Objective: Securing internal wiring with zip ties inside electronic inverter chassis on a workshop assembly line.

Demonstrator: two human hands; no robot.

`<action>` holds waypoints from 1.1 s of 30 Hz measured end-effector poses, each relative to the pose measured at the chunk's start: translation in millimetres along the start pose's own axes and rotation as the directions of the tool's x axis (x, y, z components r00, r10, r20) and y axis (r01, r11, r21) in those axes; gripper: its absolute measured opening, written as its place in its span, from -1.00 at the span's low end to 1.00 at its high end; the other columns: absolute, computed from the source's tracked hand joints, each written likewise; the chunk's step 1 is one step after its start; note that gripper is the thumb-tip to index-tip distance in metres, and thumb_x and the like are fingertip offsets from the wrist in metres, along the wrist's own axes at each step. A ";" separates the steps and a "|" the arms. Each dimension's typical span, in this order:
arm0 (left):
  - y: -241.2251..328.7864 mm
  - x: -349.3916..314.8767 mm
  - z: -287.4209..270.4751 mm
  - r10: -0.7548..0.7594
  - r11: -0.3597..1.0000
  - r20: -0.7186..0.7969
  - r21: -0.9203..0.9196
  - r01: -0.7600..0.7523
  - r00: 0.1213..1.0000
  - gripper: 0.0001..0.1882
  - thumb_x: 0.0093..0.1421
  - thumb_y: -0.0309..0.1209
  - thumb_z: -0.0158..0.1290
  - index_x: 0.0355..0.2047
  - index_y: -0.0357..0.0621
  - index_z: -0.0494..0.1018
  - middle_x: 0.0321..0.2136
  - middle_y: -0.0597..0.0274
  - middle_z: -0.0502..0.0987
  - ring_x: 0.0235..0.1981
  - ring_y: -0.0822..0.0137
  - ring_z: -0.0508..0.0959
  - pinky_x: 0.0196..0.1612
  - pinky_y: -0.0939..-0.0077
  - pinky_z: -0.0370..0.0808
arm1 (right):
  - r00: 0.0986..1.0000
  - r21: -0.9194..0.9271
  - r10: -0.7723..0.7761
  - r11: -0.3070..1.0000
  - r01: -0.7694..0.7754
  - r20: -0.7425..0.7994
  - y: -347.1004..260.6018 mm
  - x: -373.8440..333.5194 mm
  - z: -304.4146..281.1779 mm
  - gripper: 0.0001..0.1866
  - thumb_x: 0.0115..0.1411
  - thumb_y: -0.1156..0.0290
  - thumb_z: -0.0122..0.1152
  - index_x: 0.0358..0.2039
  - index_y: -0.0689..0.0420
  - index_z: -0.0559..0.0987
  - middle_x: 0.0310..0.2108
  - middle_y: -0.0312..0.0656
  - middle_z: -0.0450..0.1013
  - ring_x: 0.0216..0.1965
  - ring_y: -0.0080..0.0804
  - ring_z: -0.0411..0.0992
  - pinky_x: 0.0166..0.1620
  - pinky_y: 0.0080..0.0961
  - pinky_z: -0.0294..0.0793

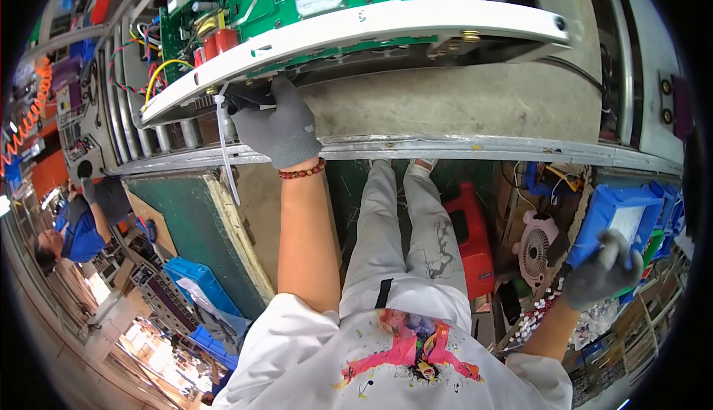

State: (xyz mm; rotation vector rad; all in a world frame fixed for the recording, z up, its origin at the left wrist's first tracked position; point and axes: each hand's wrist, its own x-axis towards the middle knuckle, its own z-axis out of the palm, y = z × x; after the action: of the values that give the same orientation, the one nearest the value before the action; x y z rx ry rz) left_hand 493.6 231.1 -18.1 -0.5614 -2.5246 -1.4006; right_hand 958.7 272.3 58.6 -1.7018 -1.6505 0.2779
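Note:
My left hand (276,126), in a grey knit glove, reaches to the lower front edge of a white metal frame (416,15). Its thumb points up and the fingers curl round something dark that the frame partly hides. Within the frame sits a green circuit board (260,1) with red and yellow parts. A white cable tie (225,146) hangs down beside that hand. Far to the right, my right hand (600,272), also grey-gloved, is held over the near edge of a blue bin (605,213). Its fingers are bent and apart, slightly blurred, with nothing visible in them.
A metal rail (445,144) runs along the front of the roller line. Below are a red plastic stool (469,243), a pale fan (536,248) and a green board (186,220). Another person (82,224) works at the left, near a blue tray (197,284).

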 end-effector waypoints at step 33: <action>28.5 -39.8 -95.9 -0.205 0.540 0.909 -0.204 0.816 0.363 -0.52 0.36 -0.10 0.00 -0.07 -0.38 0.48 -0.29 0.12 0.59 -0.40 0.40 0.53 -0.35 0.55 0.42 | 0.462 0.542 -0.424 0.083 -0.836 0.779 -195.4 -45.9 198.5 -0.87 0.29 0.41 0.20 -0.22 0.11 0.45 -0.30 -0.17 0.39 -0.38 -0.50 0.41 -0.28 -0.52 0.47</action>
State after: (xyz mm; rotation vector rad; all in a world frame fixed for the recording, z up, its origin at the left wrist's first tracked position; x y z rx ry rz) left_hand 540.7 154.4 40.9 -0.5106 -2.9919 -3.0049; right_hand 678.4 279.7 26.1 -0.5161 -0.9026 2.2984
